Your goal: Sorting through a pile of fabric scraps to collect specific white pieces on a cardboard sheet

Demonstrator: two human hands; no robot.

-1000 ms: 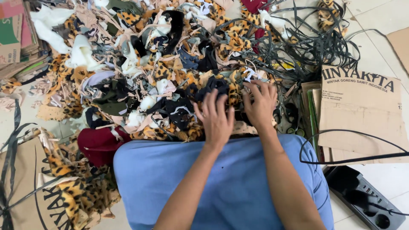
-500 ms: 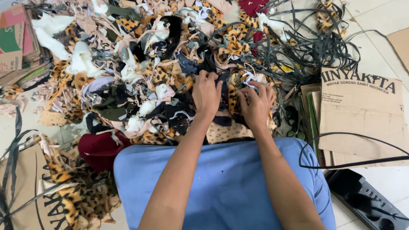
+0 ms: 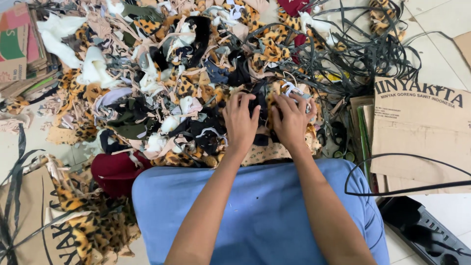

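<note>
Scraps of fabric (image 3: 162, 83) cover the floor in a wide heap: leopard-print, black, cream, beige and dark green pieces tangled together. Both hands press into the near edge of this heap, side by side and almost touching. The left hand (image 3: 240, 120) lies palm down with its fingers curled into a black scrap (image 3: 259, 100); the right hand (image 3: 293, 118) lies just right of it, fingers bent over a leopard-print strip (image 3: 269, 110) and a white bit. Whether either hand has actually closed on a piece I cannot tell, since the fingertips sink into the cloth. Near the person, a blue cloth (image 3: 260, 206) spreads under both forearms. A dark red piece (image 3: 115, 169) lies at the left edge of the blue cloth. To the right, flattened cardboard (image 3: 422, 132) rests on the tiles, with a black cable (image 3: 392, 189) looping over it and a black power strip (image 3: 422, 228) nearer. Far right, dark straps (image 3: 363, 49) tangle across the heap. More cardboard (image 3: 22, 44) is stacked at the far left.
</note>
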